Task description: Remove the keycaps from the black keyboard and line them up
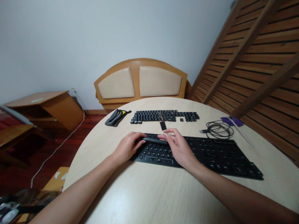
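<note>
Head view: left hand [127,146], thumb and fingers pinched on bar [153,140], over keyboard [210,149]. Right hand [181,149], partly curled, pinching puller [163,125] by bar's right end. Step, apparently: handling bar; next calls for steady grip.

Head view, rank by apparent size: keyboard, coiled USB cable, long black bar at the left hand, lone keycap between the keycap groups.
1. Keyboard
2. Coiled USB cable, by its overall outline
3. Long black bar, ends partly covered
4. Lone keycap
</note>
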### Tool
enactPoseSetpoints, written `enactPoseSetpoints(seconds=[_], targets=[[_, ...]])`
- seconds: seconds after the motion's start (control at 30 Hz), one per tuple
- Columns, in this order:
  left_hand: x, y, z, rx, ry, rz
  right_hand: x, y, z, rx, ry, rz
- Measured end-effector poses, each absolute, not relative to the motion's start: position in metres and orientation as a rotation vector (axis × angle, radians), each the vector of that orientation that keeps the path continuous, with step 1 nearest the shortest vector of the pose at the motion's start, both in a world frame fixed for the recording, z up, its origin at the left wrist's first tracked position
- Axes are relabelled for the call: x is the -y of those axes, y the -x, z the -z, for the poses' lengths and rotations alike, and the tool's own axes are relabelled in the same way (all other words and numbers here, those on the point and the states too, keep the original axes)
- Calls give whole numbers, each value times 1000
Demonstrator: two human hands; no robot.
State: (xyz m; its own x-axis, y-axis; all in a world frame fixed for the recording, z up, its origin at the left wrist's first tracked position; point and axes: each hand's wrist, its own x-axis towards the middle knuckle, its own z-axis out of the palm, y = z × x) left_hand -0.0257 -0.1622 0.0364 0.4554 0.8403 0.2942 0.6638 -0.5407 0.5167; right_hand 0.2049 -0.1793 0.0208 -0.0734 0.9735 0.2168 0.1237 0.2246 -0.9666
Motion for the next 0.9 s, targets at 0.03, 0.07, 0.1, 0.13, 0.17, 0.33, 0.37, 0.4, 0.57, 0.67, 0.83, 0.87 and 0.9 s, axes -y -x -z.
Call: enactPoseSetpoints(seconds=[0.03, 0.07, 0.1, 0.13, 0.17, 0.33, 0.37, 0.4, 0.57, 0.67, 0.83, 0.87, 0.9], targets=[[162, 26, -37, -1283, -2412, -744, 179, -205, -21, 1442, 1102, -1026], [162, 26, -37, -1278, -2441, -744, 179, -205, -21, 1436, 1097, -1032], [161, 26, -38, -1269, -2470, -751, 179, -205, -21, 1431, 1092, -1035], [161, 26, -39, -1259, -2503, -766, 179, -205, -21, 1430, 1092, -1030], [159, 26, -41, -1252, -2538, -782, 179, -205, -21, 1433, 1097, -1018], [144, 32, -49, -1288, -2700, -824, 178, -206, -19, 1473, 1154, -934], [139, 33, -50, -1296, -2730, -819, 178, -206, -19, 1474, 1149, -933], [133, 35, -50, -1313, -2762, -809, 177, -206, -18, 1470, 1138, -935], [98, 38, -49, -1419, -2914, -824, 176, -204, -18, 1461, 1094, -940], [77, 31, -47, -1403, -2929, -828, 176, -204, -18, 1470, 1102, -901], [55, 17, -38, -1353, -2925, -873, 172, -204, -14, 1402, 1061, -901], [53, 16, -35, -1340, -2920, -892, 171, -204, -13, 1371, 1054, -920], [52, 16, -33, -1332, -2911, -916, 171, -205, -14, 1341, 1050, -940]])
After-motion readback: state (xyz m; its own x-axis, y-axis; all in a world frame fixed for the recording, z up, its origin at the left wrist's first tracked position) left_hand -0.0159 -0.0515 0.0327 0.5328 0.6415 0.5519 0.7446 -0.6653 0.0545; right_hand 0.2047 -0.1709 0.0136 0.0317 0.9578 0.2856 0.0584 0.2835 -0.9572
